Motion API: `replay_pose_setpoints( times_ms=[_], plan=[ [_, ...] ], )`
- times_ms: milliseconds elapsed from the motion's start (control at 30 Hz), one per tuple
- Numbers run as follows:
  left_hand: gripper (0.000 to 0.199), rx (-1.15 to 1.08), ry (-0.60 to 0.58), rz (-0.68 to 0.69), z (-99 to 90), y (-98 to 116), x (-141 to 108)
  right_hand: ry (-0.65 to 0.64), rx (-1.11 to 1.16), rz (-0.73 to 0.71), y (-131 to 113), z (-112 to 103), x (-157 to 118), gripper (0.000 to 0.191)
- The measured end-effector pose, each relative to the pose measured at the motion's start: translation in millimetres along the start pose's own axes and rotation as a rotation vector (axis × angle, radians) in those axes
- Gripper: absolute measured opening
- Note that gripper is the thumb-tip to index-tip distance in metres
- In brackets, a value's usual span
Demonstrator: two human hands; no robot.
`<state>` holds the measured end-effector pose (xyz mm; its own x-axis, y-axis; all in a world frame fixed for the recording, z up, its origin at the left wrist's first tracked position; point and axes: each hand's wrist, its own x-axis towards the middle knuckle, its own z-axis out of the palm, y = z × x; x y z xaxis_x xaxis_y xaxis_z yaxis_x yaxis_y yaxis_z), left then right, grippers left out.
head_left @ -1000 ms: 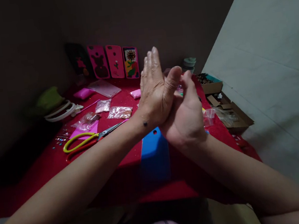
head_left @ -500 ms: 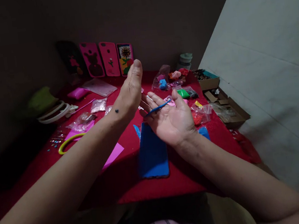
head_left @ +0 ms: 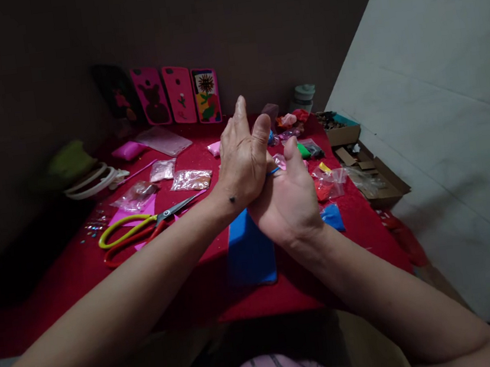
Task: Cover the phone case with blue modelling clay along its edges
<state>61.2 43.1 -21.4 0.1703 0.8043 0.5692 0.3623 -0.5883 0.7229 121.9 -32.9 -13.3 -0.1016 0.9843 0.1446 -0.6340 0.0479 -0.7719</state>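
My left hand (head_left: pixel 244 157) lies flat across my right hand (head_left: pixel 287 199), its fingers stretched out and pointing up and away. My right hand is palm up, holding a thin strip of blue clay (head_left: pixel 272 171) against its palm. Only one end of the strip shows beside my left thumb; the rest is hidden between the two palms. Below my hands, a blue phone case (head_left: pixel 251 254) lies on the red cloth (head_left: pixel 215 306). To the left of my wrists are scissors (head_left: pixel 160 219) with yellow and red handles.
Decorated phone cases (head_left: pixel 179 96) lean on the back wall. Clear packets (head_left: pixel 191 180) and a transparent case (head_left: pixel 165 141) lie at left. Bags of coloured clay (head_left: pixel 329 184) and a blue packet (head_left: pixel 332 217) are at right. Cardboard boxes (head_left: pixel 374 179) stand beyond the table's right edge.
My left hand has moved right and down onto my right palm, covering most of the blue strip. The scissors and a clear packet now show from behind my left arm.
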Motion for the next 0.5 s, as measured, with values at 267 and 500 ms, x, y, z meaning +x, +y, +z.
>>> replay_pose_setpoints(
  times_ms=[267, 500],
  plan=[
    [0.086, 0.009, 0.022, -0.060, -5.3, 4.2, -2.0, -0.037, -0.128, -0.104, 2.7, 3.6, -9.3, 0.076],
    [0.091, 0.048, -0.046, -0.079, -0.6, 14.2, -9.7, 0.024, -0.035, -0.114, 3.6, 2.2, -14.8, 0.072]
  ],
)
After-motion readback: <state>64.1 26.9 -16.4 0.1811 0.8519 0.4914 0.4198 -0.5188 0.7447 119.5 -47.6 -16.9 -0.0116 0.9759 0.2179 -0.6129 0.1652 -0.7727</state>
